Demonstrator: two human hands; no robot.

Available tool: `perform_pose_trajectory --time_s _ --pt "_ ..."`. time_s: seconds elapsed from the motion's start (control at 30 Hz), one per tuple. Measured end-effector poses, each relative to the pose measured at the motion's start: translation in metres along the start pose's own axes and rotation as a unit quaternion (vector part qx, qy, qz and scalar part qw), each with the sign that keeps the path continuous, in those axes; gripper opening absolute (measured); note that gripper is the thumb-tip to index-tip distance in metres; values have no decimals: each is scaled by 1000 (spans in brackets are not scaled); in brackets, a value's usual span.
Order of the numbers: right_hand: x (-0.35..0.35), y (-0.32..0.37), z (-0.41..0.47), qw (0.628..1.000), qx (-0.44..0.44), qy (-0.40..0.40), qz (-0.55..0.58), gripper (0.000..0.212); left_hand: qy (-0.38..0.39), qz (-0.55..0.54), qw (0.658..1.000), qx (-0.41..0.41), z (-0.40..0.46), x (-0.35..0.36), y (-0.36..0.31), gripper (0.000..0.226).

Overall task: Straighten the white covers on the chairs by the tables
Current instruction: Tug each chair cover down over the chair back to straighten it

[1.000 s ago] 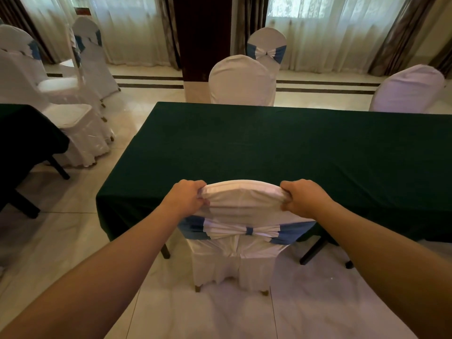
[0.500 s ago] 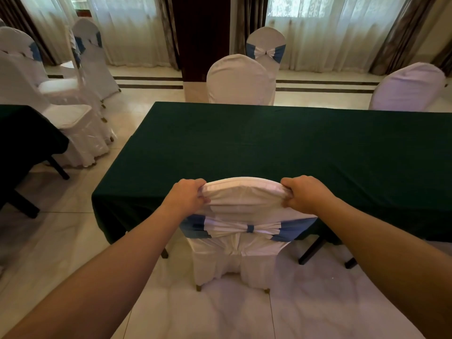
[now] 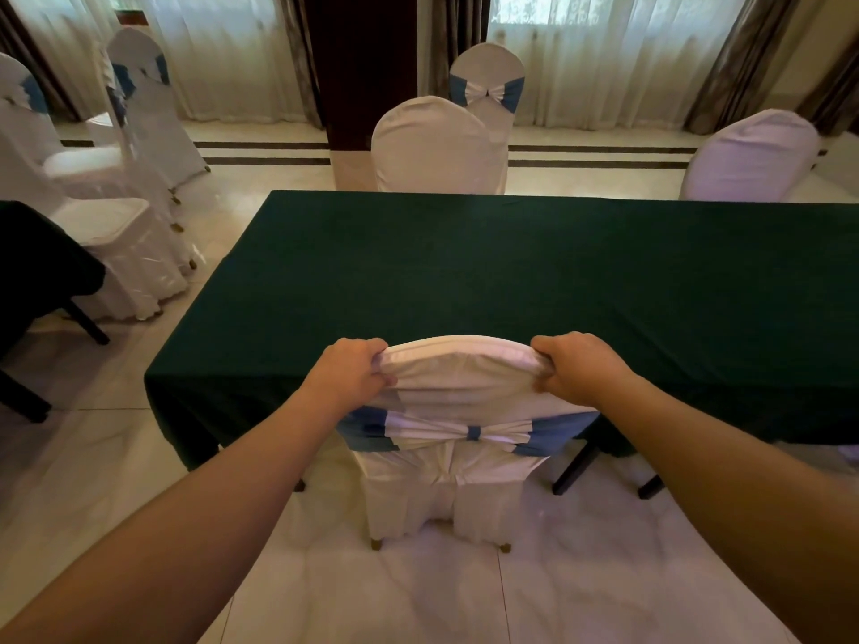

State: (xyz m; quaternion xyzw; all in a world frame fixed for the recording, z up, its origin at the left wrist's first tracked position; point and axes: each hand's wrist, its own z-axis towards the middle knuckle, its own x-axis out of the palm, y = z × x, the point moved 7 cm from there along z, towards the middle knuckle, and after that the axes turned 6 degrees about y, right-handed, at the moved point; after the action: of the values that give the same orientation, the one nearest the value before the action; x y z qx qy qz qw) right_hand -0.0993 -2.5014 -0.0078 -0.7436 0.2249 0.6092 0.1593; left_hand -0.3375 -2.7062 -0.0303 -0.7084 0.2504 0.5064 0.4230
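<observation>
A chair in a white cover stands right in front of me, pushed against the near edge of a green-clothed table. A blue sash with a white bow wraps its back. My left hand grips the cover at the top left corner of the backrest. My right hand grips the top right corner. The cloth is bunched under both sets of fingers. The seat is hidden behind the backrest.
Two more covered chairs stand at the table's far side, another with a blue sash behind them. Several covered chairs stand at left beside a dark table. Pale marble floor lies around me.
The chair back sits slightly higher and nearer the table in view. Both hands keep their grip on the top corners, the cover drawn a little tighter over the top.
</observation>
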Motion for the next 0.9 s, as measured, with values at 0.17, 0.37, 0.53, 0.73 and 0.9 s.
perform_pose_trajectory --time_s 0.17,0.37,0.53,0.73,0.9 --pt "7 -15 -5 1000 16 2 24 30 22 4 1000 -10 -2 0 -1 29" --pt "24 -23 -11 998 62 9 24 33 39 53 998 -5 -10 4 15 25" --pt "22 -20 -7 997 72 26 32 32 24 70 997 12 -19 4 16 22" --pt "13 4 9 997 63 26 31 34 32 45 998 -22 -21 -8 38 23" --pt "14 19 17 996 74 29 37 33 39 43 998 -34 -15 -20 48 22"
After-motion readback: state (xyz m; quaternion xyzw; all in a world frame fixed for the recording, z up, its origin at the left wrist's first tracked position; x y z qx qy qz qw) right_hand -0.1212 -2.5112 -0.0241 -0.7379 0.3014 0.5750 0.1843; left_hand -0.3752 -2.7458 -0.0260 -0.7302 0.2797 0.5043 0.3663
